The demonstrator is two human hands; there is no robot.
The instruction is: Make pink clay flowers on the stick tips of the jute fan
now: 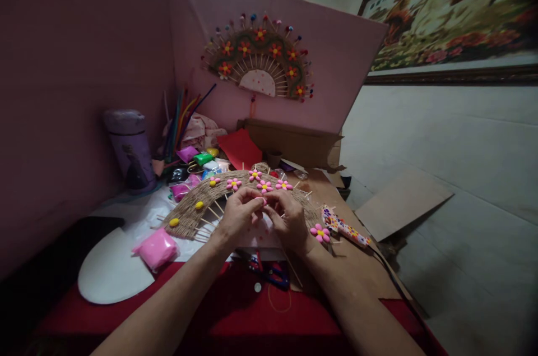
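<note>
My left hand (242, 211) and my right hand (289, 216) meet over the middle of a fan-shaped craft piece (188, 206). Between the fingertips of both is a small bit of pink clay (261, 200), mostly covered by the fingers. Brown twine covers the fan's arc, and thin sticks run through it. Pink clay flowers with yellow centres, such as one flower (264, 186), sit along the arc. Toward its left end lie bare yellow clay ovals (174, 222). Another pink flower (320, 233) is at the right end, beside my right wrist.
A pink clay packet (157, 249) and a white half-disc (114, 269) lie at left. Blue-handled scissors (271, 273) are below my hands. A flower-patterned glue gun (345, 227) with a cord rests on cardboard at right. A purple tumbler (131, 151) and a finished fan (260, 59) stand behind.
</note>
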